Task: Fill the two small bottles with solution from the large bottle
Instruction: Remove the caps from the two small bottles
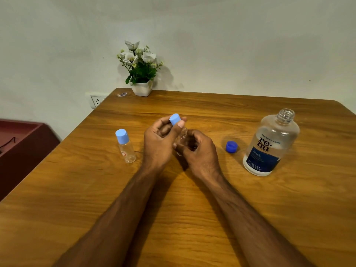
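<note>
1. Head view: the left hand (158, 140) pinches a light blue cap (175, 119) between thumb and fingers, holding it just above and to the left of an open bottle neck.
2. The right hand (194, 149) curls its fingers round a small clear bottle (183, 136), gripping it near the middle of the wooden table (192, 209); only the neck and part of the body show between the two hands.
3. A second small bottle (126, 148) stands upright on the table to the left of the hands, apart from them, with its light blue cap on.
4. The large bottle (269, 143) stands on the right side of the table, its neck uncovered, with a dark blue label facing the camera.
5. Its dark blue cap (231, 146) lies on the table between the right hand and the large bottle, touching neither.
6. A white pot of flowers (141, 74) stands at the far edge by the wall.
</note>
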